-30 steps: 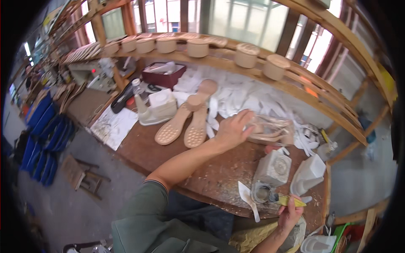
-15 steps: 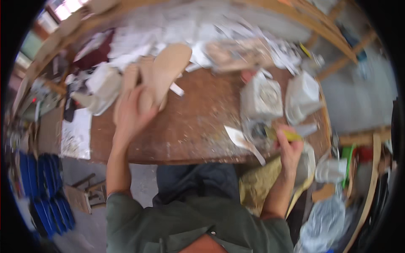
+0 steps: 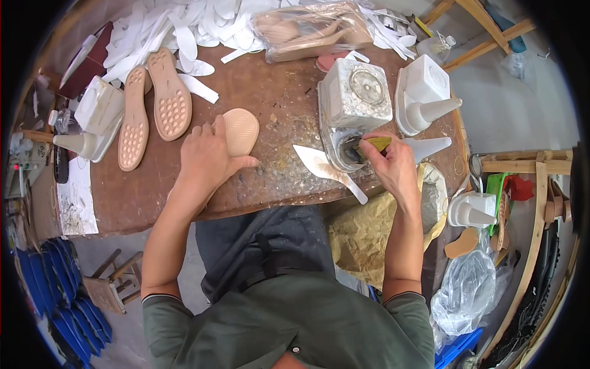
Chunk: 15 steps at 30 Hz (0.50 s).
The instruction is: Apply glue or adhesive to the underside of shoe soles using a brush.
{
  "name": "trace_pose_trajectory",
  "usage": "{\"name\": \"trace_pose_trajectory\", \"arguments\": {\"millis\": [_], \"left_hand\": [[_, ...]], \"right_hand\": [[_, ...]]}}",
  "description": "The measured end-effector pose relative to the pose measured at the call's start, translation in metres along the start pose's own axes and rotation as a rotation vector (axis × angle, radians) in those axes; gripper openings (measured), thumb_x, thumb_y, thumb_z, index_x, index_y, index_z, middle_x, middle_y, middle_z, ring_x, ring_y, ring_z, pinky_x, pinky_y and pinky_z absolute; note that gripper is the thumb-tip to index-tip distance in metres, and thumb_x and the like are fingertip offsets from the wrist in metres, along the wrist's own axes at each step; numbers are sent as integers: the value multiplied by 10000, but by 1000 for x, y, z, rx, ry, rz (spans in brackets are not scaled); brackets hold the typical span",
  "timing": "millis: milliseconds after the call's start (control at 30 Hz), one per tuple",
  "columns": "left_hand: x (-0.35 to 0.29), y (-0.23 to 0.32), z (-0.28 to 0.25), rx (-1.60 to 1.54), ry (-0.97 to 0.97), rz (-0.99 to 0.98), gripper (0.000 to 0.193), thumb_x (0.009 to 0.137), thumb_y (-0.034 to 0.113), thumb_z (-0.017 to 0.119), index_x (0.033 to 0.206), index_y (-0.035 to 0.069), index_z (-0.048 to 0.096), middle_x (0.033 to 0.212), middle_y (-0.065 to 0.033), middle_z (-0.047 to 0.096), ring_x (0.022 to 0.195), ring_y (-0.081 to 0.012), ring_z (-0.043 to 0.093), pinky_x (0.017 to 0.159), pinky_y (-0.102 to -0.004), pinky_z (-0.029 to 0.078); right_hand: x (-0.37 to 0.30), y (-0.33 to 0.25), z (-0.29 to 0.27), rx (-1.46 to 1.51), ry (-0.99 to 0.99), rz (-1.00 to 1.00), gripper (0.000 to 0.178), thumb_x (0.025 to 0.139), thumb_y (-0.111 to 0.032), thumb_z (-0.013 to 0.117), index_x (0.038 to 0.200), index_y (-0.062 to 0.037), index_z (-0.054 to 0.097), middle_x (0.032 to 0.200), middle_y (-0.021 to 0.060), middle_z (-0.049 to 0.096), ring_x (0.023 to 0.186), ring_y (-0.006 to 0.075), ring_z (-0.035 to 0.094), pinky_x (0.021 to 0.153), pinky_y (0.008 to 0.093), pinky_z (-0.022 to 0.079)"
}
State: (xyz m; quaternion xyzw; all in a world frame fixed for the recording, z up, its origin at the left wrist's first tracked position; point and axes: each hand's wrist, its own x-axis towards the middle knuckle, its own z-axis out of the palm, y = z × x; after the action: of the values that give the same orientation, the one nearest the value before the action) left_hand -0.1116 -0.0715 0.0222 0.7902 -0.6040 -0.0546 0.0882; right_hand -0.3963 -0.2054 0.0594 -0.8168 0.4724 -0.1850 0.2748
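My left hand [image 3: 206,150] grips a tan shoe sole [image 3: 241,131] on the workbench, fingers and thumb across it. Its rounded, herringbone-patterned end shows; the rest is under my palm. Two more tan soles, a left one [image 3: 133,123] and a right one [image 3: 169,95], lie farther left with their round-dimpled faces up. My right hand [image 3: 393,163] pinches the yellow handle of a brush [image 3: 380,143], whose dark end is down in a glue-crusted cup [image 3: 351,150]. That cup is the open mouth of a white plastic container [image 3: 356,92]. A stained white strip [image 3: 322,166] lies beside it.
White insole-shaped cutouts [image 3: 184,37] pile along the back, beside a plastic-wrapped bundle of tan pieces [image 3: 313,31]. Other white spouted containers stand at right [image 3: 424,92] and left [image 3: 98,117]. A yellow sack [image 3: 369,230] hangs below the bench's front edge [image 3: 276,206].
My left hand has left the grouped soles and come nearer with one, which now lies patterned side up. The brush in my right hand has moved into the cup. The view has shifted.
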Motion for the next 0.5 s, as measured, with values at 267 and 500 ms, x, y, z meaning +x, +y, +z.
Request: {"name": "trace_pose_trajectory", "arguments": {"millis": [267,500], "left_hand": [[-22,16,-69,-130,217,-80,995,602,393,777,1336,-51,271,1010,-211,578,798,-320,632,704,-378,509],[-70,14,-27,-1029,482,-30,1210,606,193,833,1411,52,-59,1370,-184,263,1224,-285,396,992,-400,402]], "right_hand": [[-5,5,-12,163,108,19,191,814,-179,647,876,2,649,680,99,604,548,138,527,529,278,421],[0,5,-12,131,64,79,195,820,-182,639,883,2,646,707,107,620,587,156,567,562,286,444]]}}
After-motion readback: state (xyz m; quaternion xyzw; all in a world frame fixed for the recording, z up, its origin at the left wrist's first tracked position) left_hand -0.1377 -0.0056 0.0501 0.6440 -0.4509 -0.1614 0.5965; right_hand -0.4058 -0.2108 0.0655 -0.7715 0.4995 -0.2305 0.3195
